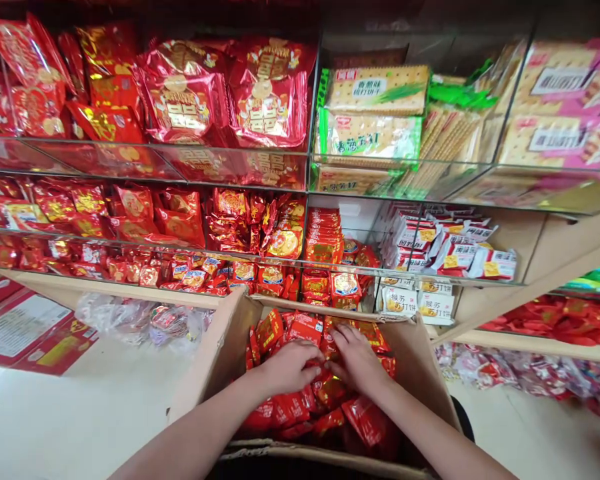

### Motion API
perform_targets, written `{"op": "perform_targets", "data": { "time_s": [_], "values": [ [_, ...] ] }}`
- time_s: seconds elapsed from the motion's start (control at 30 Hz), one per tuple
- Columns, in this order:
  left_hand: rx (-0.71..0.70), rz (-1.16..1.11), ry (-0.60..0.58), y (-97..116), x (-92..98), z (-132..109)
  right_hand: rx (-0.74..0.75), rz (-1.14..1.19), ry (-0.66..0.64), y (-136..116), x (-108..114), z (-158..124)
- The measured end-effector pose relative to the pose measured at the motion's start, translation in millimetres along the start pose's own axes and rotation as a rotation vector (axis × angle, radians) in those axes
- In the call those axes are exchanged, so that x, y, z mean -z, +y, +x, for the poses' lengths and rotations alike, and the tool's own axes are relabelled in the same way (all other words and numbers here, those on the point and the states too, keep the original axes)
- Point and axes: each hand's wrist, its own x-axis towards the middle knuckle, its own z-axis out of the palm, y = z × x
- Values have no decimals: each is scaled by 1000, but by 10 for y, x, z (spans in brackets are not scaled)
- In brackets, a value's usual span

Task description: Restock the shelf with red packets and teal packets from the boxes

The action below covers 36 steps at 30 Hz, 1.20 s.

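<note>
Both my hands reach into an open cardboard box (215, 360) full of small red snack packets (365, 420). My left hand (290, 367) is curled over the packets in the middle of the pile, fingers bent down into them. My right hand (355, 360) lies beside it, touching it, its fingers spread and pressed onto the packets near the box's far side. What either hand grips beneath the fingers is hidden.
Clear-fronted shelf bins (230, 167) above the box hold red sweets bags (270, 93), green cracker packs (375, 113), pink cracker packs (560, 100) and white packets (455, 247). Plastic bags (130, 317) and red cartons (25, 327) lie on the pale floor at left.
</note>
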Motion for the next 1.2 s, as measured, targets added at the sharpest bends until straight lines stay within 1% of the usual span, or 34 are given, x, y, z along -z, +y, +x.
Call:
{"op": "perform_targets", "data": {
  "time_s": [0.07,0.13,0.2,0.27,0.33,0.4,0.47,0.53,0.63,0.67,0.73,0.83,0.93,1.0,1.07,1.13,1.2],
  "values": [
    [-5,-33,-6,-10,-5,-6,-17,-12,31,-33,19,3],
    [7,-59,37,-28,3,-12,-43,-12,74,-43,35,-10],
    [22,-41,150,-56,23,-12,-69,-10,124,-23,21,-39],
    [33,25,269,-96,46,-5,-61,1,162,10,-15,-79],
    [51,97,316,-138,61,6,-7,43,185,34,-47,-126],
    [61,131,311,-167,61,14,66,119,214,40,-50,-172],
    [59,95,305,-167,47,19,93,220,239,30,-11,-210],
    [62,-10,329,-132,30,22,24,339,263,10,67,-233],
    [54,-167,369,-38,25,27,-150,593,259,-38,202,-241],
    [37,-191,375,-6,31,30,-184,698,245,-58,237,-237],
    [5,-200,373,39,47,37,-202,910,215,-100,276,-225],
    [18,-242,320,44,58,44,-221,1119,192,-154,261,-208],
    [35,-457,207,-1,38,42,-283,1239,151,-196,204,-206],
    [15,-591,165,-25,16,40,-336,1343,136,-224,169,-209],
    [4,-679,157,-35,-2,46,-379,1458,123,-246,150,-210],
    [36,-773,179,-42,-11,65,-396,1539,140,-247,153,-207],
    [90,-859,241,-56,-4,91,-415,1584,248,-216,183,-202]
  ]
}}
